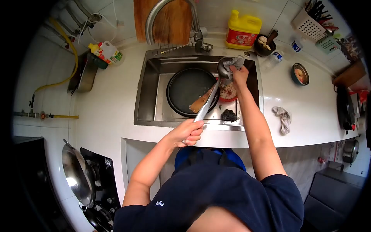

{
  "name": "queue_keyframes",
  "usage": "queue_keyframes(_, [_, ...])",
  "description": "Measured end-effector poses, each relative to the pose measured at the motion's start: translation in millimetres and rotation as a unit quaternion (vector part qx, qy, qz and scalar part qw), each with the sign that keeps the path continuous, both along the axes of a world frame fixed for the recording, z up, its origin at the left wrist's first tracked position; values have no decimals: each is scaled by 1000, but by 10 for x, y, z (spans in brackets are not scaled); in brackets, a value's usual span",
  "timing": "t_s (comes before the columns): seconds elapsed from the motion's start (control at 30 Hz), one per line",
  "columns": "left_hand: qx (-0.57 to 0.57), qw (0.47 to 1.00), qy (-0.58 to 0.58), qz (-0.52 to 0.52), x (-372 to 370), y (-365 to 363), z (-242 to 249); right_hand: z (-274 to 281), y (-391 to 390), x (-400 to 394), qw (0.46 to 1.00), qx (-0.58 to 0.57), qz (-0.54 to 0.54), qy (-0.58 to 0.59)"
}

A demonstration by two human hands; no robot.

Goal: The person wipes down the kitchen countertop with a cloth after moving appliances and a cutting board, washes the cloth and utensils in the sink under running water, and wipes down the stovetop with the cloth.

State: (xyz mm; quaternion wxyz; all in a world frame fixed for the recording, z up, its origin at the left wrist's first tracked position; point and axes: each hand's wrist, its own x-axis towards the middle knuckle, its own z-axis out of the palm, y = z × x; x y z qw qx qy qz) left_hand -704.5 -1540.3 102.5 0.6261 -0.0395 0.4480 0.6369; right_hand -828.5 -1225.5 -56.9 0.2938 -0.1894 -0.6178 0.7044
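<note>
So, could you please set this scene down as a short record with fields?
Left hand: closed around the handle of what looks like a metal ladle
Right hand: holding a grey cloth at the ladle's bowl end
Sink: round black pan, red bowl with food scraps, black scouring pad
Behind sink: wooden board, yellow jug
Right counter: crumpled cloth, small bowl
Unclear: brown object beside the handle

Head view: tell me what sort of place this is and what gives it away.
A kitchen, probably a home one: a metal sink with a tall faucet is set into the counter, and a wok sits at the black stove.
</note>
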Motion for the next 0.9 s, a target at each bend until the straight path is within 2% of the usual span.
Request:
queue_keyframes(0.07, [-56, 997, 43, -21, -3, -78, 55, 443, 67, 190, 966, 251, 44, -38])
queue_keyframes(0.13, [-134, 981, 133, -47, -34, -140, 160, 716, 121, 279, 885, 453, 101, -33])
queue_keyframes(0.17, [-209, 927, 299, -89, -57, -170, 169, 849, 115, 299, 859, 492, 142, 28])
queue_keyframes(0.2, [-210, 879, 414, -107, -73, -220, 109, 948, 109, 302, 811, 558, 171, 42])
queue_keyframes(0.27, [-204, 741, 625, -140, -131, -292, -43, 1086, 98, 284, 698, 678, 221, 69])
queue_keyframes(0.3, [-260, 760, 566, -186, -158, -193, 203, 1122, 63, 241, 611, 738, 267, 101])
queue_keyframes(0.4, [-273, 723, 613, -166, -143, -138, 88, 1154, -93, 285, 411, 843, 324, 125])
queue_keyframes(0.43, [-276, 716, 620, -166, -121, -140, 40, 1149, -51, 266, 409, 830, 354, 135])
queue_keyframes(0.53, [-286, 699, 634, -162, -93, -175, -12, 1321, 67, 238, 503, 762, 404, 59])
queue_keyframes(0.57, [-288, 699, 636, -155, -81, -176, -15, 1443, 48, 276, 539, 731, 418, -3])
queue_keyframes(0.67, [-286, 699, 640, -144, -68, -199, -43, 1353, 125, 251, 608, 660, 442, 0])
queue_keyframes(0.7, [-283, 697, 643, -142, -84, -216, -49, 1400, 114, 273, 616, 637, 462, -34])
queue_keyframes(0.8, [-252, 712, 643, -129, -85, -266, -66, 1426, 158, 351, 654, 593, 469, -14])
queue_keyframes(0.9, [-207, 719, 652, -120, -90, -308, -76, 1535, 261, 432, 735, 530, 423, 8])
